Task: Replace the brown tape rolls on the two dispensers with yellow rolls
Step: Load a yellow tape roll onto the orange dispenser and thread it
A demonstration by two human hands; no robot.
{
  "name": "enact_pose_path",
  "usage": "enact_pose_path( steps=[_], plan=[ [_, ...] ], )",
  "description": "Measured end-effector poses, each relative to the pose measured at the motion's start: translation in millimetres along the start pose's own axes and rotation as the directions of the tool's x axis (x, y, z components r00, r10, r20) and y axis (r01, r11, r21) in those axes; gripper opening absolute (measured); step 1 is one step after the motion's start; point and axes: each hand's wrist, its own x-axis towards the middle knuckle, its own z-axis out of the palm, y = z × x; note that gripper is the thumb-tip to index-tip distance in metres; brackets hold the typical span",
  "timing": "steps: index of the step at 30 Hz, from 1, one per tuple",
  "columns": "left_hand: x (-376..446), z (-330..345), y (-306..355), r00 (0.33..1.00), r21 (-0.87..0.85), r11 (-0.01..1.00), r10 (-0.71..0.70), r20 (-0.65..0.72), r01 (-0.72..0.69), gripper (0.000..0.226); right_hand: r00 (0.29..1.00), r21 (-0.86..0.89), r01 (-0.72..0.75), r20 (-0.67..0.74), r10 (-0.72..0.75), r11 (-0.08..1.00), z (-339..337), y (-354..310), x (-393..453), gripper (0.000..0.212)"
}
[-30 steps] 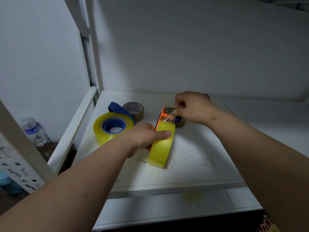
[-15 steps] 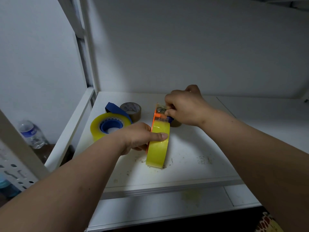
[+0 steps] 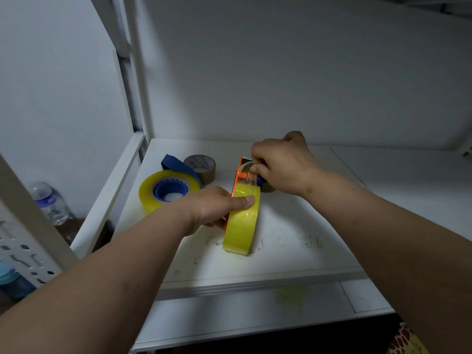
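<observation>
Left hand [image 3: 217, 208] gripping glossy yellow roll [image 3: 242, 221], right hand [image 3: 281, 162] pinching clear tape end [image 3: 249, 172]

We see a white shelf [image 3: 293, 254] speckled with dark crumbs [image 3: 310, 242] near its front right. Far left, below the shelf, stands a clear water bottle [image 3: 49, 203]; nearer left, a white perforated panel [image 3: 18, 249] and a blue-capped container [image 3: 12, 283].

White shelf [image 3: 293, 221] holds tape rolls, dispensers, crumbs.
</observation>
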Motion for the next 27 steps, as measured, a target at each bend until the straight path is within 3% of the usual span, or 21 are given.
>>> enact_pose_path(
  steps=[5, 11, 17, 22, 27],
  plan=[
    [-0.7, -0.3, -0.8, 1.0, -0.029, 0.999, -0.023, 0.001, 0.023, 0.047, 0.999, -0.065, 0.033, 0.041, -0.03, 0.997, -1.1, -3.6, 1.3, 0.022],
    [-1.5, 1.4, 5.1, 0.997, -0.032, 0.997, -0.072, 0.004, 0.072, 0.033, 0.999, 0.022, -0.04, 0.025, 0.039, 0.999, 2.3, 0.0, 1.4, 0.022],
    [-1.4, 3.1, 16.4, 0.987, -0.048, 0.986, -0.16, -0.004, 0.159, 0.069, 0.987, 0.232, -0.154, 0.073, 0.14, 0.961, 1.7, -2.2, 2.0, 0.028],
    [3.4, 10.7, 24.5, 0.978, -0.03, 0.979, -0.204, -0.029, 0.204, 0.052, 0.977, 0.251, -0.19, 0.149, 0.156, 0.949, -2.8, -2.3, -0.7, 0.026],
    [6.7, 11.6, 27.4, 0.97, -0.081, 0.968, -0.24, -0.029, 0.237, 0.049, 0.974, 0.235, -0.201, 0.156, 0.167, 0.951, -4.6, -1.0, -5.5, 0.023]
  ],
)
